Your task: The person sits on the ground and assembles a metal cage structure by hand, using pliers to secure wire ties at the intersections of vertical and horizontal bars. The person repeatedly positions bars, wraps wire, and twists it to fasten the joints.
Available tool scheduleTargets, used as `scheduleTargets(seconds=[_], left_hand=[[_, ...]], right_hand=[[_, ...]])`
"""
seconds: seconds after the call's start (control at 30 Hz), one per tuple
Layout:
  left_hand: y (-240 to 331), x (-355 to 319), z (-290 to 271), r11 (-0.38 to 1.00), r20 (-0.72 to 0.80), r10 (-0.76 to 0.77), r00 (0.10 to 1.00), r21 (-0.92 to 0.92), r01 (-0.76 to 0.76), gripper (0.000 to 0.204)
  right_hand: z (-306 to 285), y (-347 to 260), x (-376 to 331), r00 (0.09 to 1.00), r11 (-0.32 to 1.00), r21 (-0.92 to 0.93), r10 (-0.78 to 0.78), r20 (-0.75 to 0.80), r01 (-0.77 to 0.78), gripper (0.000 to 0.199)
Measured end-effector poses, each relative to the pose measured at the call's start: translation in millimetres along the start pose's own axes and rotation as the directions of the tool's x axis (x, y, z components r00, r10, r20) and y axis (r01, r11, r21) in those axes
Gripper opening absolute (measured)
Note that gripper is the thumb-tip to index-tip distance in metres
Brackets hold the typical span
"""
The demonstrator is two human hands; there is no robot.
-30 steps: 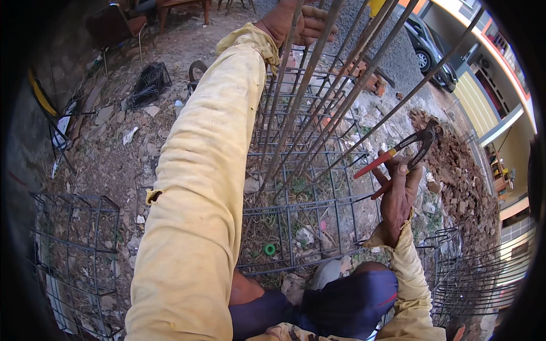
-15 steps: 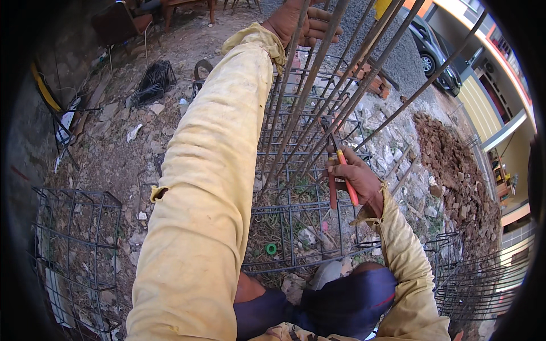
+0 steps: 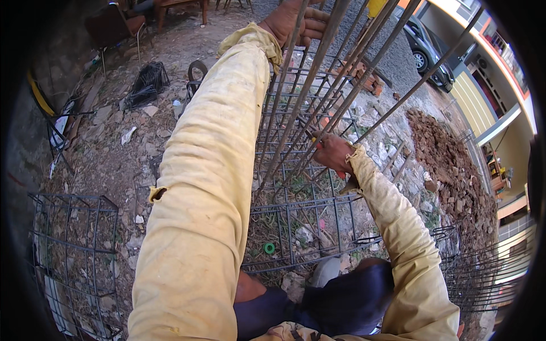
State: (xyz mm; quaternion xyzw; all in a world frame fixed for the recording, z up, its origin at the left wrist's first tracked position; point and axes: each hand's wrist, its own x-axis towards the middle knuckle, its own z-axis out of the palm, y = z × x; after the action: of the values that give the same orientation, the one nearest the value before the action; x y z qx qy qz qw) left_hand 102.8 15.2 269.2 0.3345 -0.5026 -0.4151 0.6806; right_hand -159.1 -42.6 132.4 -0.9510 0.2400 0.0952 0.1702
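My left hand (image 3: 288, 24) is at the top, fingers stretched out and slightly apart, beside upright steel rebars (image 3: 310, 74); one bar crosses in front of it. Lower and to the right, my right hand (image 3: 333, 153) is closed around pliers (image 3: 340, 174) with red-orange handles. Their dark jaws point up and left among the bars, and the fingers hide most of the handles. Whether the jaws grip anything I cannot make out. Below the uprights lies a flat mesh of tied rebar (image 3: 290, 210), close in front of my knees.
Bent rebar cages stand at left (image 3: 74, 227) and lower right (image 3: 483, 267). A green ring (image 3: 269, 248) lies under the mesh. Rubble covers the ground, with bricks (image 3: 364, 79) and a soil heap (image 3: 441, 153) to the right. Farther off are a dark car (image 3: 426, 51) and a chair (image 3: 116, 25).
My right hand has moved up and left with the pliers, deeper among the upright bars, and its grip has turned to cover the handles. My left hand stays at the bars.
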Motion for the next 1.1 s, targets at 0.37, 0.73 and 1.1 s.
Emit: scheduleTargets(seconds=[0.37,0.73,1.1], left_hand=[[4,-3,5,1.0,-0.036,-0.018,0.999,0.016,0.019,0.074],[1,-1,-1,0.996,-0.017,-0.077,0.997,-0.037,0.076,0.072],[7,-7,0,0.994,-0.083,-0.109,0.991,0.019,0.111,0.081]], right_hand=[[27,13,-9,0.933,0.962,-0.27,-0.12,-0.34,0.025,0.038],[30,22,-11,0.996,0.778,0.624,0.016,0.089,-0.068,0.029],[62,25,-38,0.868,0.99,0.04,-0.102,-0.486,0.139,0.051]])
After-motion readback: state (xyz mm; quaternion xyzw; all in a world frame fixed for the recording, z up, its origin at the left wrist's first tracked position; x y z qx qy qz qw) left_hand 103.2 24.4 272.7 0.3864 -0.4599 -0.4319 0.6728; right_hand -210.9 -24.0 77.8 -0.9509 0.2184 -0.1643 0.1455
